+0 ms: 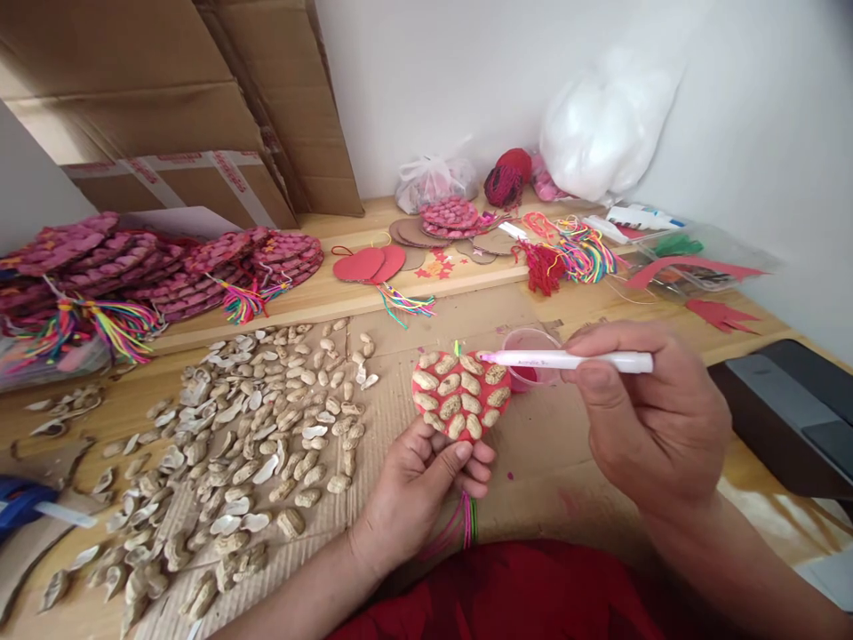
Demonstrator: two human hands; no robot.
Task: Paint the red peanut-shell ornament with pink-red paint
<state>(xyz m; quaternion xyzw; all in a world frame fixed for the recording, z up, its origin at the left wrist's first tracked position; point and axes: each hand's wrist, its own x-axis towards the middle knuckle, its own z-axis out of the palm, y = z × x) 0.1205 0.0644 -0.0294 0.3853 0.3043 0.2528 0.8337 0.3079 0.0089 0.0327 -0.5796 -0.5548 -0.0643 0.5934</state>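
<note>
1. Above the desk's [600,307] cardboard [390,404], the left hand [433,467] has its grip closed on the heart's [461,392] lower edge, thumb in front.
2. The heart's narrow end points down towards the wearer, its lobes away; peanuts [470,384] cover its face.
3. The right hand's [649,418] grip pinches the marker [566,359] between thumb and fingers.
4. The marker's long axis runs nearly level, tip leftward at the heart's upper right; contact cannot be told.
5. Beyond the marker stands a cup [535,341].
</note>
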